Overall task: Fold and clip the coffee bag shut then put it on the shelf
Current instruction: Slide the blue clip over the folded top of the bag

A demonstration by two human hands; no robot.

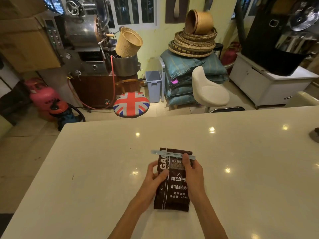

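Observation:
A dark brown coffee bag with white lettering lies flat on the white counter, its top end pointing away from me. A long pale blue clip sits across the bag's top edge. My left hand grips the bag's left side, thumb on its face. My right hand holds the right side, with the forefinger reaching up to touch the clip's right end. No shelf is recognisable in view.
Beyond the counter's far edge stand a Union Jack stool, a white swivel chair, a blue bin, stacked sacks with woven baskets, a roasting machine and a pink gas cylinder. A dark object lies at the counter's right edge.

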